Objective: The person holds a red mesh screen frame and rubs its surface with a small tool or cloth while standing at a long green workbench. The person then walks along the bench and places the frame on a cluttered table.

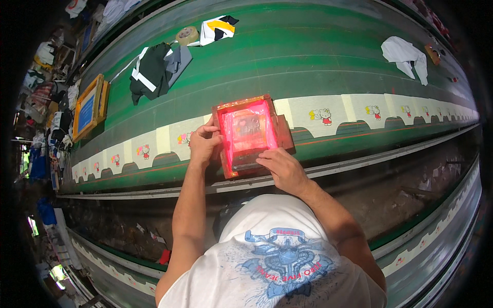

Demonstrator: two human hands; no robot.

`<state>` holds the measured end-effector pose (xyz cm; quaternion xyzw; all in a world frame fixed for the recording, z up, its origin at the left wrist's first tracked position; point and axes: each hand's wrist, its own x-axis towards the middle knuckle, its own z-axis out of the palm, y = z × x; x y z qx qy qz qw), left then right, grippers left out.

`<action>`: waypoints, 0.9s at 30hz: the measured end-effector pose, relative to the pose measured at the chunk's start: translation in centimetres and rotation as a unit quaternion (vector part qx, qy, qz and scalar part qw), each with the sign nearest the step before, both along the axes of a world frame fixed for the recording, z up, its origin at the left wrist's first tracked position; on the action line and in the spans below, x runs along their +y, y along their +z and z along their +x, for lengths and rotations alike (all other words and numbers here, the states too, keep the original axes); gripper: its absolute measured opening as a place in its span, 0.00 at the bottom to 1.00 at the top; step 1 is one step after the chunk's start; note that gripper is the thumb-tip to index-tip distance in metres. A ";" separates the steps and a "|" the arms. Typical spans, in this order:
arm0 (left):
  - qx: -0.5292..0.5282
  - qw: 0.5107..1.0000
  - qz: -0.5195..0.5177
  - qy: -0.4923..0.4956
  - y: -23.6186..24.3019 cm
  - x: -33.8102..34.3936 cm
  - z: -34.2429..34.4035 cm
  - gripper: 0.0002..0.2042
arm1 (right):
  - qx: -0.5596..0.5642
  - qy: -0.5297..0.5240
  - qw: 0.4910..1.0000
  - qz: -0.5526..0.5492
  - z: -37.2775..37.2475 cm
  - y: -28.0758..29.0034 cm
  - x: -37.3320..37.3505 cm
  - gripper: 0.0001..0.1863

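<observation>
A wooden screen frame [220, 146] with pink ink round a pale middle lies on a strip of cream fabric pieces [298, 108] printed with small cartoon figures, along the green table [308, 66]. My left hand [205, 141] has its fingers curled on the frame's left side. Near the frame's lower right, my right hand [275, 164] is closed on a dark squeegee [242, 165], which lies along the inside of the bottom edge. The fabric directly under the frame is hidden.
Dark garments [149, 72], a tape roll [186, 35] and white cloths [403, 54] lie farther back. A yellow-framed blue screen [89, 108] stands left, beside clutter. A metal rail [359, 157] edges the table; a dark gap and a second printing table lie below.
</observation>
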<state>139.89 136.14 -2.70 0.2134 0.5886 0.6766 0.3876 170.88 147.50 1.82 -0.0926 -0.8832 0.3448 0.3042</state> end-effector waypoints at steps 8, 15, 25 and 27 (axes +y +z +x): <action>-0.020 0.998 0.052 -0.012 -0.9 0.0 -0.2 0.14 | -0.068 0.029 0.994 0.086 -1.6 1.8 0.2 0.24; 0.013 1.000 0.015 -0.004 -0.6 -0.4 -0.3 0.15 | -0.197 0.078 0.966 0.146 -3.7 2.4 0.8 0.24; 0.034 0.999 -0.021 0.007 -2.7 0.0 -0.8 0.14 | -0.197 0.043 0.971 0.125 -10.5 2.9 9.5 0.25; 0.045 0.999 -0.023 0.008 -2.5 0.1 -0.6 0.13 | -0.187 0.015 0.974 0.125 -11.5 2.6 10.1 0.26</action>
